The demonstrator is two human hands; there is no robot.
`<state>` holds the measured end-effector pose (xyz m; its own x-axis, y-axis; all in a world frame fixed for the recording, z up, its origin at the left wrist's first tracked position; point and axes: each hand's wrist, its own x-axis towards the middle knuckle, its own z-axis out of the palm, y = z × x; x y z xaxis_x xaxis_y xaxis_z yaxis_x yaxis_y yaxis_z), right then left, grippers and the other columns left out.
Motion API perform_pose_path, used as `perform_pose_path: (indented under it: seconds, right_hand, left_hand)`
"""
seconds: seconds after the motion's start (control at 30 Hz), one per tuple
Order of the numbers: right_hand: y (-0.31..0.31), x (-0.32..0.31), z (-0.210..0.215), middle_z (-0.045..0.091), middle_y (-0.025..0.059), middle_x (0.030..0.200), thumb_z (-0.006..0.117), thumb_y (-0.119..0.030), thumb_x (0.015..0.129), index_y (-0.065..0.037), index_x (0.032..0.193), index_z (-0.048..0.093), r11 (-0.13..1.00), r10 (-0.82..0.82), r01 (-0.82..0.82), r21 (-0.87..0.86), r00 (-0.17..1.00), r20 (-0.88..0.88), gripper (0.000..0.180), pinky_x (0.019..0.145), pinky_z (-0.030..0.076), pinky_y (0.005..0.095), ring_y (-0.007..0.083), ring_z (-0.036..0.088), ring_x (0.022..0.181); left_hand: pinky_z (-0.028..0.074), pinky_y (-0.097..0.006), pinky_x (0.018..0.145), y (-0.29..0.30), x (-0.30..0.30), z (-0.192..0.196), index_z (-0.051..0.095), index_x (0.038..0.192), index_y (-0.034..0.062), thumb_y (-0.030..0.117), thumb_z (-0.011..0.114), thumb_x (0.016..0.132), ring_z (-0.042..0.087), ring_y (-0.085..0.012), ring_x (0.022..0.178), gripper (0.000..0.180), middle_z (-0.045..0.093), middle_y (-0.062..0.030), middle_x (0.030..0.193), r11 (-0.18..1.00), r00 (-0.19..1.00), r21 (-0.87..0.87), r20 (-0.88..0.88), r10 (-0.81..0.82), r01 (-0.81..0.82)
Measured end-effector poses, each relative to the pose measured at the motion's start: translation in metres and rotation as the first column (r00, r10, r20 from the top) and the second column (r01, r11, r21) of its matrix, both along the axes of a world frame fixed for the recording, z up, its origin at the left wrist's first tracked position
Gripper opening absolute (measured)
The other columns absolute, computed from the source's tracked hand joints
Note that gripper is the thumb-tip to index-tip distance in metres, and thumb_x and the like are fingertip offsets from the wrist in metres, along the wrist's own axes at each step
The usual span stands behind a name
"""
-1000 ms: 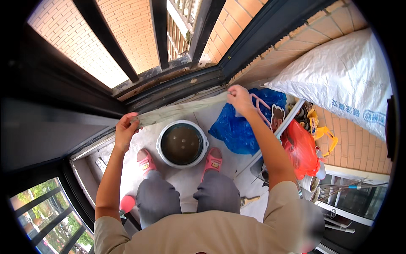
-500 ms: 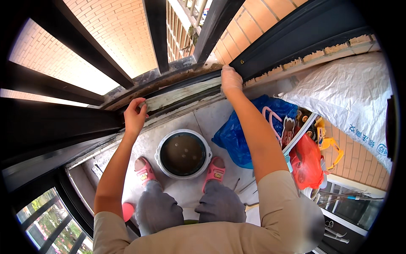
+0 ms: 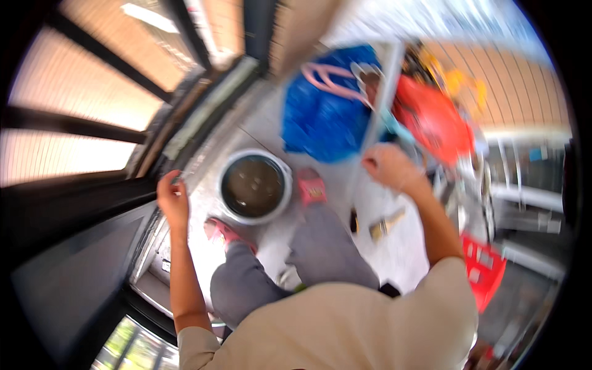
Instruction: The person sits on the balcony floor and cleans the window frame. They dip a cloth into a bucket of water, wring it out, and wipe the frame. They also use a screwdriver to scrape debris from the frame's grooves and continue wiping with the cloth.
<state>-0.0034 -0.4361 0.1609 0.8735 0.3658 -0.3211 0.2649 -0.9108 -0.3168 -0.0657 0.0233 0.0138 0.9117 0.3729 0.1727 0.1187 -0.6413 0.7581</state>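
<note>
My left hand point(image 3: 173, 200) is at the window track point(image 3: 200, 117), fingers bent and thumb and fingertips pinched together. A small dark bit shows at the fingertips, too small to name. My right hand point(image 3: 394, 169) hangs over the floor at the right, beyond a pale pole point(image 3: 377, 117). Its fingers look curled but are smeared by motion, so whether anything is in them cannot be seen. A paintbrush point(image 3: 387, 225) with a pale handle lies on the floor below it, beside a small dark object point(image 3: 353, 221). A white-rimmed bucket point(image 3: 287, 191) of murky brown water stands between my feet.
A blue plastic bag point(image 3: 327, 120) with a pink hanger-like piece point(image 3: 330, 83) sits ahead of the bucket. Right of it are a red bag point(image 3: 431, 120), a yellow toy point(image 3: 462, 86) and a red basket point(image 3: 484, 271). Dark window bars point(image 3: 80, 126) line the left.
My right hand has left the window frame and swung right and down over the floor. My left hand has shifted along the track toward me. The view has turned right and is blurred.
</note>
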Motion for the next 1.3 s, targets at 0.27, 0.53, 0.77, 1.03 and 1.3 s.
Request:
perform_pose_path:
  seconds: [0.27, 0.53, 0.77, 1.03, 1.3]
  right_hand:
    - [-0.199, -0.199, -0.167, 0.066, 0.0237, 0.085, 0.061, -0.022, 0.072, 0.002, 0.079, 0.068, 0.845, -0.471, 0.244, -0.476, 0.762, -0.445, 0.025, 0.074, 0.053, 0.0424, 0.0367, 0.066, 0.084]
    - [-0.117, -0.251, -0.358, 0.062, 0.0192, 0.114, 0.062, -0.017, 0.078, -0.003, 0.104, 0.065, 0.639, -0.753, 0.633, -0.438, 0.399, -0.523, 0.029, 0.086, 0.051, 0.0381, 0.0308, 0.059, 0.110]
    - [-0.134, -0.282, -0.269, 0.059, 0.0140, 0.080, 0.060, -0.014, 0.081, 0.002, 0.090, 0.055, 0.462, -0.518, 0.885, -0.064, 0.210, -0.829, 0.019, 0.067, 0.057, 0.0397, 0.0285, 0.064, 0.077]
    - [-0.115, -0.162, 0.044, 0.059, 0.0166, 0.074, 0.062, -0.016, 0.082, 0.001, 0.098, 0.050, 0.861, -0.443, 0.502, 0.084, 0.820, -0.364, 0.026, 0.065, 0.048, 0.0399, 0.0320, 0.061, 0.071]
    - [0.086, 0.042, -0.039, 0.060, 0.0233, 0.098, 0.061, -0.014, 0.082, 0.000, 0.119, 0.050, 0.831, -0.247, 0.262, 0.491, 0.964, -0.096, 0.041, 0.079, 0.046, 0.0398, 0.0397, 0.059, 0.090]
  left_hand:
    - [0.047, -0.021, 0.058, -0.003, -0.057, 0.043, 0.062, 0.103, -0.0002, 0.009, 0.057, 0.093, 0.057, -0.0063, 0.066, 0.015, 0.063, -0.0022, 0.089, 0.973, 0.972, -0.165, -0.145, -0.183, 0.159]
    - [0.048, -0.021, 0.061, 0.000, -0.080, 0.149, 0.062, 0.102, -0.0001, 0.007, 0.056, 0.092, 0.057, -0.0058, 0.067, 0.014, 0.062, -0.0007, 0.080, 0.979, 0.941, 0.088, -0.302, -0.151, 0.185]
    - [0.047, -0.024, 0.057, -0.032, -0.061, 0.186, 0.065, 0.095, 0.0027, 0.003, 0.060, 0.085, 0.057, -0.0079, 0.063, 0.011, 0.062, -0.0061, 0.075, 0.959, 0.960, 0.245, -0.270, -0.076, 0.145]
    - [0.052, -0.032, 0.065, -0.083, 0.053, 0.084, 0.067, 0.097, 0.0031, 0.003, 0.060, 0.082, 0.064, -0.0244, 0.069, 0.017, 0.067, -0.0161, 0.088, 0.955, 0.937, 0.019, -0.197, -0.288, 0.297]
    - [0.050, -0.040, 0.078, -0.115, 0.224, -0.013, 0.068, 0.098, 0.0047, 0.006, 0.055, 0.085, 0.062, -0.0374, 0.087, 0.018, 0.065, -0.0210, 0.095, 0.969, 0.973, 0.092, -0.043, -0.227, 0.231]
